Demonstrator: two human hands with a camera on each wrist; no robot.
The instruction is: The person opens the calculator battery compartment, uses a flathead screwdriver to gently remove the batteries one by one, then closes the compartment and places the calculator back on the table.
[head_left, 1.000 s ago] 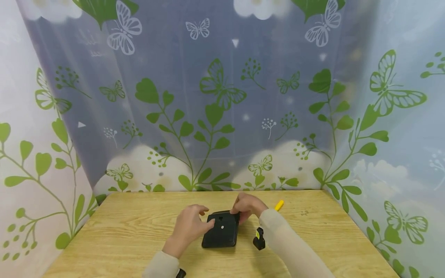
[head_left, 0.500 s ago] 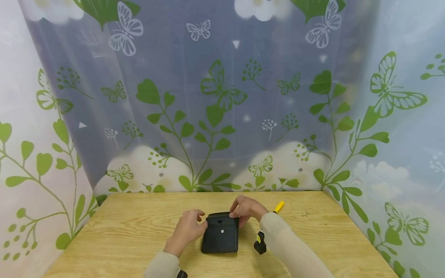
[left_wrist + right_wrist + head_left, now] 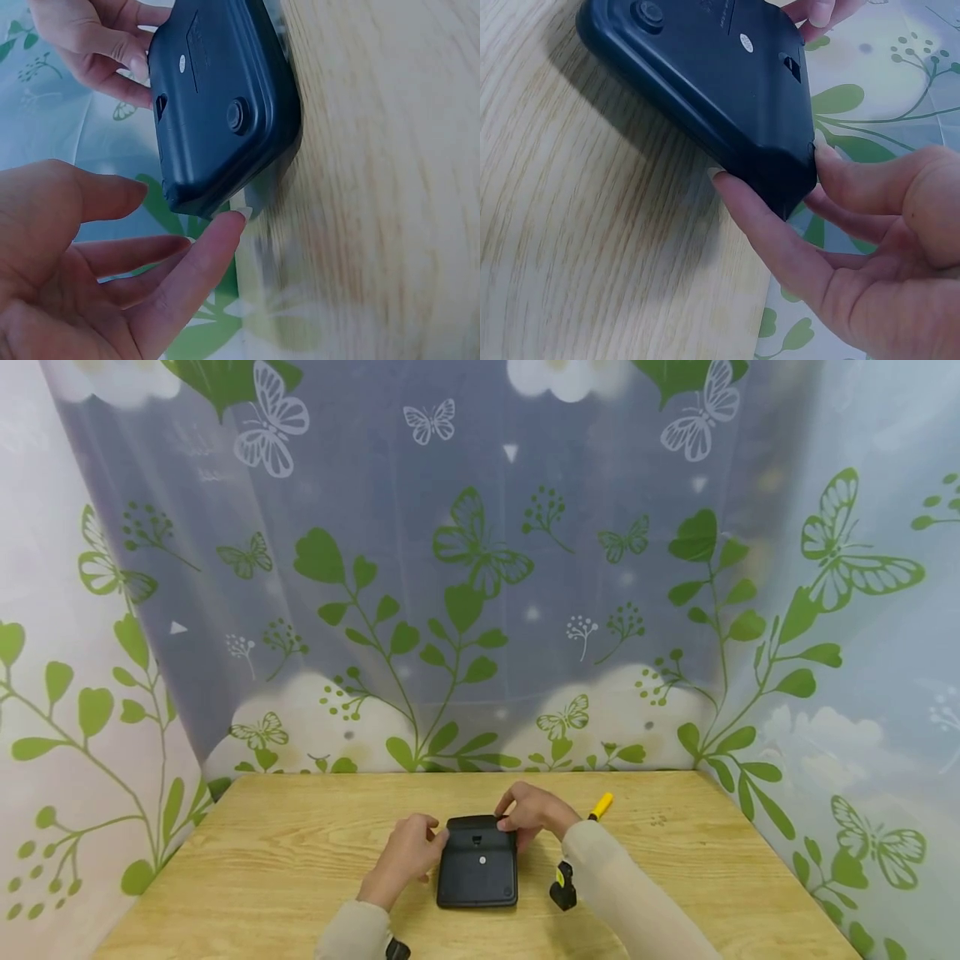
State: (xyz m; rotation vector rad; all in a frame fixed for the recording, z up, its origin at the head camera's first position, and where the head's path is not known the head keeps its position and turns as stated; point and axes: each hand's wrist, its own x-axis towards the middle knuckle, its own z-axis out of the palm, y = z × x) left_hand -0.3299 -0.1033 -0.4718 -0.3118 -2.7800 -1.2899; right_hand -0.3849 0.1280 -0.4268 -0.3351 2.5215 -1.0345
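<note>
A black plastic device [image 3: 477,881], shaped like a desk calculator, shows its underside, with a small white sticker [image 3: 747,43], a round foot [image 3: 238,115] and a latch slot. My right hand [image 3: 531,814] pinches its far right corner between thumb and fingers. At the opposite corner is my left hand [image 3: 411,852], its thumb spread apart and its index fingertip [image 3: 234,225] right at the casing's edge. In the left wrist view the thumb stands off from the casing. The device's front side is hidden.
On the wooden table [image 3: 300,827], a yellow-handled tool [image 3: 603,805] lies behind the right wrist, partly hidden. A small black item with a yellow mark [image 3: 562,887] is beside the right sleeve. A patterned curtain [image 3: 480,677] hangs along the back edge.
The left thumb has moved left, off the device's face to its side edge. The device has shifted slightly nearer and turned a little, now squarer to view. The right hand keeps its hold.
</note>
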